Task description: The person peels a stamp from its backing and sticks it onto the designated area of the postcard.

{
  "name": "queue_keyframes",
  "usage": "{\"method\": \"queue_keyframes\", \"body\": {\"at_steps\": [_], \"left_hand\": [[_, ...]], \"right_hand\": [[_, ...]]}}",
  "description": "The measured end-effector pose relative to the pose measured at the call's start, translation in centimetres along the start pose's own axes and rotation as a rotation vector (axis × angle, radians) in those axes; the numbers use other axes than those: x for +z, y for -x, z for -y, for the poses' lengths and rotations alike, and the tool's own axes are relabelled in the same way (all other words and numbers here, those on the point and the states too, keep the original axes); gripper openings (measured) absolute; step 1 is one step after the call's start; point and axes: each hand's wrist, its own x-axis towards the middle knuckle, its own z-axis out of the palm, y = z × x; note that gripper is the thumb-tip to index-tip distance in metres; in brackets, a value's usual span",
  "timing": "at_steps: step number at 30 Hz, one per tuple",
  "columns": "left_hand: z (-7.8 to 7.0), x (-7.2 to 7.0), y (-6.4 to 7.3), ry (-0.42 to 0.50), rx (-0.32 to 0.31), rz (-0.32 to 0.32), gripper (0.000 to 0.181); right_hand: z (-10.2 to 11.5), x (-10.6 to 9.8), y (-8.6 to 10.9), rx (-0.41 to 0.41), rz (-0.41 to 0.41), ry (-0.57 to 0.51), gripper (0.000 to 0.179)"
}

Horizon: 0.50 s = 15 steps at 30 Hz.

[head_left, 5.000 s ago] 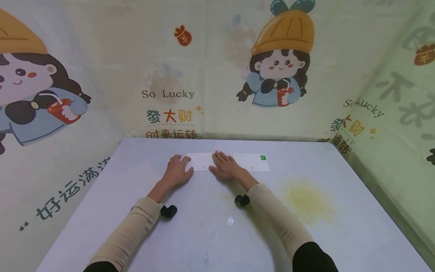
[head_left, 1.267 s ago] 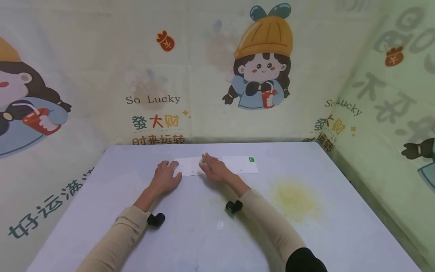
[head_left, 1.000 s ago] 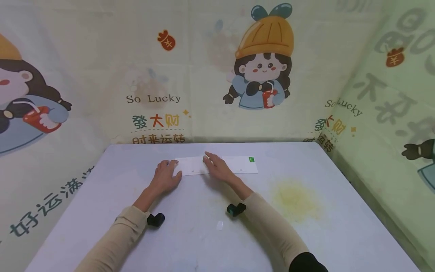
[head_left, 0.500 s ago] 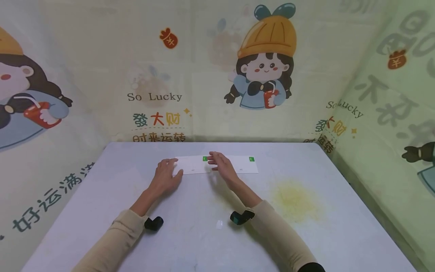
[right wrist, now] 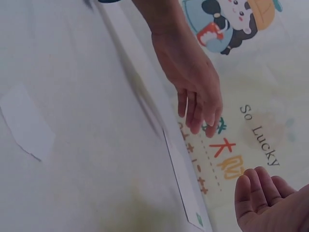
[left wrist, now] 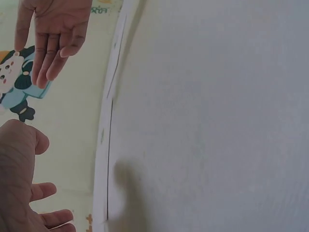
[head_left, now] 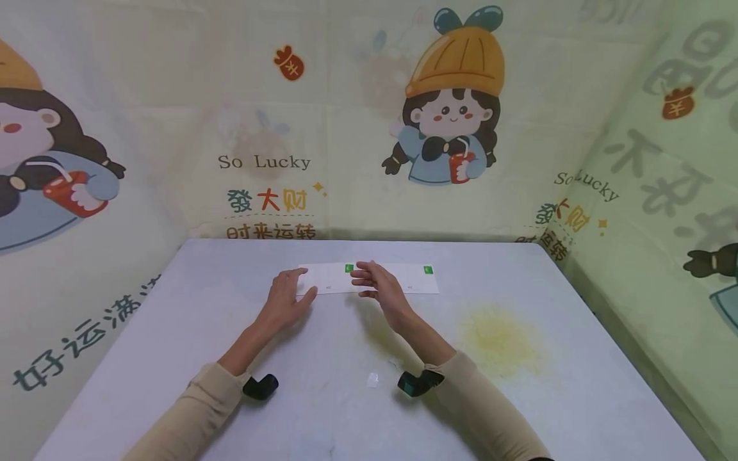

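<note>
Two white rectangular papers lie end to end near the table's far edge, each with a green stamp-like square in its upper right corner. My left hand (head_left: 285,298) is at the left end of the left paper (head_left: 323,280), thumb and fingers spread apart. Over the place where the two papers meet hovers my right hand (head_left: 387,296), its fingers loosely bent and holding nothing. It hides the left end of the right paper (head_left: 419,282). Both wrist views show the two hands raised above the tabletop, palms facing each other, with nothing between them.
The white table (head_left: 323,410) has a yellowish stain (head_left: 501,339) on the right. A small clear scrap (head_left: 373,380) lies near the middle front. A printed cloth backdrop (head_left: 346,128) rises behind the far edge and along the sides.
My right hand has lifted from the left paper and drawn right and back, uncovering the green square. My left hand has stayed by the left end, its fingers lifting slightly.
</note>
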Motion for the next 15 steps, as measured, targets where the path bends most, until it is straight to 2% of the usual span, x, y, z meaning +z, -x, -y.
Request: {"method": "queue_keyframes", "body": {"at_steps": [7,15], "left_hand": [[-1.7,-0.1,0.7,0.021,-0.004,0.029,0.060],[-3.7,0.1,1.8,0.019,0.028,0.021,0.059]], "right_hand": [[0.5,-0.3,1.6,0.015,-0.006,-0.051,0.052],[0.7,-0.7,3.4,0.012,-0.020,-0.074,0.051]]}}
